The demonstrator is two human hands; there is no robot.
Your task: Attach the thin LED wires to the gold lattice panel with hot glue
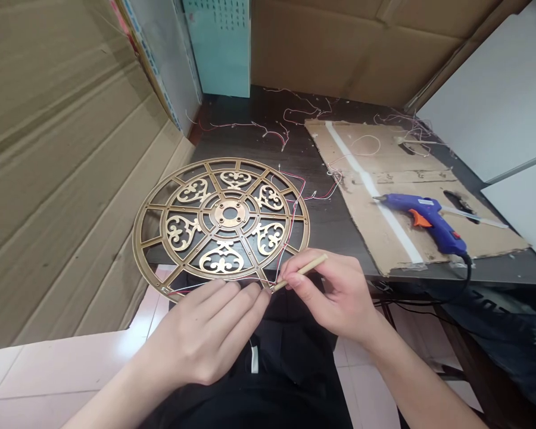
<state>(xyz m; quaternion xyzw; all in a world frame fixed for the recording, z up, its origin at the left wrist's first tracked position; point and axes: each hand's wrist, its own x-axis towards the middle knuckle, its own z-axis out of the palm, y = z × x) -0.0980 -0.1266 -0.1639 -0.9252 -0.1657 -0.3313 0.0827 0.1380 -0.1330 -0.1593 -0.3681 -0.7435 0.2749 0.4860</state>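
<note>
A round bronze-coloured openwork frame (230,213) with spokes and scroll ornaments lies over the table's near edge. My left hand (214,330) is closed at its near rim, with the fingers together and the thumb hidden. My right hand (337,292) pinches a thin wooden stick (311,264), whose lower tip touches the rim beside my left fingertips. A thin red-and-white wire (287,241) runs along the frame's right side, passes by the stick's tip and continues left behind my left fingers. A tiny light-coloured piece under the tip is too small to make out.
A blue glue gun (429,217) with an orange trigger lies on a cardboard sheet (352,208) at right, its cord (469,274) hanging over the edge. Loose wires (272,132) lie at the back of the dark table (232,137). Cardboard walls (71,179) stand left and behind.
</note>
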